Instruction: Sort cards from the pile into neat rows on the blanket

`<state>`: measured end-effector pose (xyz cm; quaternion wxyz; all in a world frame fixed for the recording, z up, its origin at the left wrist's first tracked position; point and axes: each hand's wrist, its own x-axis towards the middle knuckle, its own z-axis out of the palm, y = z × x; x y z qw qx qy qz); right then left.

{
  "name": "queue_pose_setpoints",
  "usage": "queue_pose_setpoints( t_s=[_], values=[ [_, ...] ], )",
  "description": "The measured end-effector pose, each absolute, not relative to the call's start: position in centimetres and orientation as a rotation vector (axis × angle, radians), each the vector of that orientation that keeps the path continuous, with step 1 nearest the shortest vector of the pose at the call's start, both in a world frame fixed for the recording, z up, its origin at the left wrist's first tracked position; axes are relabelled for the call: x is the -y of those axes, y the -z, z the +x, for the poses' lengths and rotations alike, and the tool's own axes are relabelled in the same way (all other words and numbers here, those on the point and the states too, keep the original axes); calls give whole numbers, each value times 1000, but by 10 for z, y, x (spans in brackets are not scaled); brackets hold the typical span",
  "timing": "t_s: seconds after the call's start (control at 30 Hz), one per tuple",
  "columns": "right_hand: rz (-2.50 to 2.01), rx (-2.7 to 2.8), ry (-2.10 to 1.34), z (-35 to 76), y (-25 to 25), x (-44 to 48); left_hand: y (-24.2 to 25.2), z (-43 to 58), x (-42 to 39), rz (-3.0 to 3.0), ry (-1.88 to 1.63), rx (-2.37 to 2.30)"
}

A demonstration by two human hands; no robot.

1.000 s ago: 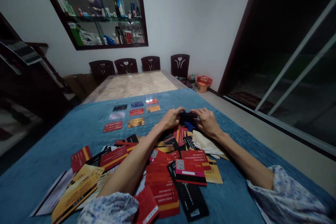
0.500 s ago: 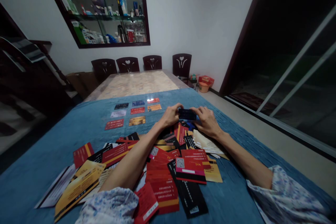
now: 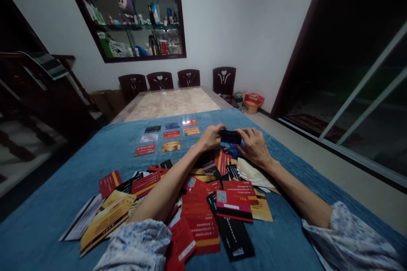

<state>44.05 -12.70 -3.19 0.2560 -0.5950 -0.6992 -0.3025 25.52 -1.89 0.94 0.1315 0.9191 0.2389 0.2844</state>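
A black card (image 3: 230, 136) is held up between my two hands, just above the far end of a loose heap of cards. My left hand (image 3: 210, 137) pinches its left end, and my right hand (image 3: 255, 145) grips its right end. Below my hands and forearms spread red cards (image 3: 202, 228), black cards (image 3: 231, 237), gold cards (image 3: 108, 216) and a cream card (image 3: 254, 172), many overlapping. A blue card (image 3: 235, 150) lies under my right hand. Left of my hands, several cards lie apart in rows, among them a gold card (image 3: 171, 147) and a white card (image 3: 149, 137).
A blue cloth (image 3: 79, 173) covers the near part of the table; its far part (image 3: 178, 101) is bare. Dark chairs (image 3: 224, 80) stand at the far end. Beyond are a wall cabinet (image 3: 140, 21), an orange bucket (image 3: 251, 106) and a staircase rail (image 3: 19, 106).
The whole view has shifted slightly, so the scene sits a little further right. Both hands still hold the black card in nearly the same pose; the cards on the cloth have not moved.
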Motion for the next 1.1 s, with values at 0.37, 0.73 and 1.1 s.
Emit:
queue_pose_setpoints(
  t_s=[0.37,0.73,1.1],
  values=[
    [-1547,1915,863,428,23,125,-30,225,28,3123,-599,-666],
    [-1539,2080,736,398,6,104,-21,184,27,3229,-611,-916],
    [-1502,2238,656,361,-4,70,-28,142,20,3176,-472,-1128]
  ],
)
